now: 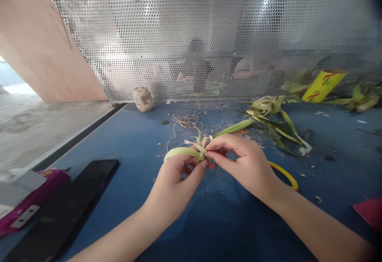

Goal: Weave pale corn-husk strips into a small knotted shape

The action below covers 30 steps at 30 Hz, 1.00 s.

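Note:
Both hands meet near the middle of the blue table. My left hand (176, 178) is closed, its thumb and fingers pinching the lower part of a knotted pale green corn husk strip (182, 152). One end of that strip lies over the back of the left fingers. My right hand (247, 162) pinches the husk at the knot from the right side, thumb against forefinger. Short husk ends stick up above the fingertips. Just beyond the hands lies a tangle of thin brown string (187, 122). A yellow ring (285, 174) is partly hidden behind my right wrist.
Loose corn husks (268, 112) lie at the back right, near a yellow tube (325, 86). A roll of twine (143, 99) stands by the perforated metal screen (167, 23). At left are a black phone (68, 206) and a purple-and-white power strip (30, 198).

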Available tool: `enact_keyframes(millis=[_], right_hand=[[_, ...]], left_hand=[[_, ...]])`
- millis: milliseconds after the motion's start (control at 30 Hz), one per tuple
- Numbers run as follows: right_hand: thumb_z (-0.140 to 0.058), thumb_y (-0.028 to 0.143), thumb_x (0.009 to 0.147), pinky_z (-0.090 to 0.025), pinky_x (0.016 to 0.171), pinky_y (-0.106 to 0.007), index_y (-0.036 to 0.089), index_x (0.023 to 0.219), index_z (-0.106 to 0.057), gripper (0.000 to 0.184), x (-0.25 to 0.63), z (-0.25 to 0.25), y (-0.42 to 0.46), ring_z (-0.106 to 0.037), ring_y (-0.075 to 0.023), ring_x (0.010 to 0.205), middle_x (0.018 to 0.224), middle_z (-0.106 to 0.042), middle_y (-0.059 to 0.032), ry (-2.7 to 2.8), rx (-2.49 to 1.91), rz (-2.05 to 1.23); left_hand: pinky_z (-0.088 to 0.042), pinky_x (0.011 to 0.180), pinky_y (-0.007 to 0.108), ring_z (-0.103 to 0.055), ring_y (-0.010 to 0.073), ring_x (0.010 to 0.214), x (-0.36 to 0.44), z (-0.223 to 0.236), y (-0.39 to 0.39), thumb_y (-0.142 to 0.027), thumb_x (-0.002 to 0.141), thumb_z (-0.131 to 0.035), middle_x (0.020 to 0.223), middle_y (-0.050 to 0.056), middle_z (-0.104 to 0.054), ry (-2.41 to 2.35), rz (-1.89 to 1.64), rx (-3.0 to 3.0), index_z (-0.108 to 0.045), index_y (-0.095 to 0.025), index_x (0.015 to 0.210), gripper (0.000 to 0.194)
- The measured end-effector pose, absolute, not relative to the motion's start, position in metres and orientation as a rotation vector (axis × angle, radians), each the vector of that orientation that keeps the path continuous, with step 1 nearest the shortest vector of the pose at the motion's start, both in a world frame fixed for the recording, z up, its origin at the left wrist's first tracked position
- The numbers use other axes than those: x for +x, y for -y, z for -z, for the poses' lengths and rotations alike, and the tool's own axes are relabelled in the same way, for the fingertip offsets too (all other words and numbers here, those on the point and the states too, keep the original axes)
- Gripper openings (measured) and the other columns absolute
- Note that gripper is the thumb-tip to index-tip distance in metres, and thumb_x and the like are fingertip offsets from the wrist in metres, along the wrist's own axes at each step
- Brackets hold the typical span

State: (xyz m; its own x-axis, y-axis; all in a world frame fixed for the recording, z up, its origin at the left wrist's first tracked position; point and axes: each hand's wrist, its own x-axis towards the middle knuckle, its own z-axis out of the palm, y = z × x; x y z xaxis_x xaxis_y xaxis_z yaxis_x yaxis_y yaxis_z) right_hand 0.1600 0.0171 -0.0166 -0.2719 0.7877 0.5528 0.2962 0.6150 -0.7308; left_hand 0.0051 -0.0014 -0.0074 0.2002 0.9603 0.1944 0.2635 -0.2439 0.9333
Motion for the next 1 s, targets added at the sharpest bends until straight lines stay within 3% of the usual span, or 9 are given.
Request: enact_keyframes(millis=[133,267,367,467,600,833,1000], right_hand=[[-0.059,0.016,0.078,-0.049,0.055,-0.024,0.019,0.078,-0.055,0.005,0.1575,0.015,-0.0183,-0.064,-0.0126,0.058,0.065,-0.066,0.0014,1.702,-0.959,-0.943],[-0.068,0.022,0.072,-0.048,0.054,-0.023,0.021,0.085,-0.044,0.027,0.1589,0.0161,-0.0223,-0.062,-0.0117,0.06,0.073,-0.067,0.002,1.527,-1.013,-1.187],[-0.072,0.021,0.068,-0.048,0.055,-0.023,0.023,0.092,-0.041,0.04,0.1594,0.0169,-0.023,-0.06,-0.0115,0.061,0.075,-0.064,0.004,1.491,-0.964,-1.194],[-0.07,0.02,0.07,-0.048,0.056,-0.023,0.023,0.095,-0.048,0.033,0.1593,0.0168,-0.0202,-0.059,-0.0122,0.064,0.077,-0.061,0.0029,1.607,-0.955,-1.072],[-0.068,0.019,0.073,-0.047,0.059,-0.025,0.022,0.085,-0.059,0.015,0.1605,0.0154,-0.0166,-0.058,-0.0131,0.068,0.08,-0.063,0.0001,1.787,-0.949,-0.705],[-0.063,0.012,0.078,-0.049,0.075,-0.027,0.018,0.086,-0.067,0.01,0.1663,0.0105,-0.0172,-0.06,-0.0154,0.088,0.095,-0.061,-0.0064,1.913,-0.741,-0.209],[-0.059,0.009,0.08,-0.05,0.071,-0.029,0.018,0.082,-0.067,0.012,0.1649,0.0072,-0.0145,-0.061,-0.015,0.077,0.084,-0.065,-0.0058,1.893,-0.653,-0.007]], left_hand=[[-0.046,0.063,0.023,-0.06,0.0142,0.072,0.0045,0.0089,0.0019,-0.016,0.08,-0.052,0.083,0.004,-0.067,-1.124,-1.051,1.773,-0.065,-0.016,0.072,0.016],[-0.044,0.062,0.022,-0.056,0.0114,0.067,0.0039,0.0087,0.0051,-0.014,0.082,-0.05,0.083,0.002,-0.067,-1.119,-1.036,1.872,-0.065,-0.017,0.073,0.018],[-0.043,0.058,0.022,-0.054,0.0115,0.063,0.0022,0.0087,0.0072,-0.024,0.084,-0.05,0.081,0.002,-0.068,-1.126,-1.03,1.844,-0.067,-0.017,0.079,0.018],[-0.041,0.053,0.021,-0.053,0.0106,0.059,0.0003,0.0087,0.0067,-0.029,0.085,-0.049,0.074,0.002,-0.069,-1.169,-1.06,1.8,-0.069,-0.017,0.07,0.028],[-0.04,0.055,0.019,-0.05,0.009,0.055,-0.0007,0.0084,0.0035,-0.025,0.087,-0.048,0.07,0.001,-0.071,-1.167,-1.113,1.763,-0.069,-0.017,0.061,0.034],[-0.038,0.056,0.02,-0.05,0.0092,0.055,-0.0004,0.0052,0.0051,-0.022,0.085,-0.049,0.061,0.001,-0.066,-1.196,-1.139,1.779,-0.071,-0.017,0.057,0.036],[-0.038,0.056,0.022,-0.05,0.0113,0.056,-0.0014,0.0056,0.0047,-0.028,0.086,-0.048,0.057,0.003,-0.063,-1.198,-1.082,1.693,-0.072,-0.016,0.058,0.039]])
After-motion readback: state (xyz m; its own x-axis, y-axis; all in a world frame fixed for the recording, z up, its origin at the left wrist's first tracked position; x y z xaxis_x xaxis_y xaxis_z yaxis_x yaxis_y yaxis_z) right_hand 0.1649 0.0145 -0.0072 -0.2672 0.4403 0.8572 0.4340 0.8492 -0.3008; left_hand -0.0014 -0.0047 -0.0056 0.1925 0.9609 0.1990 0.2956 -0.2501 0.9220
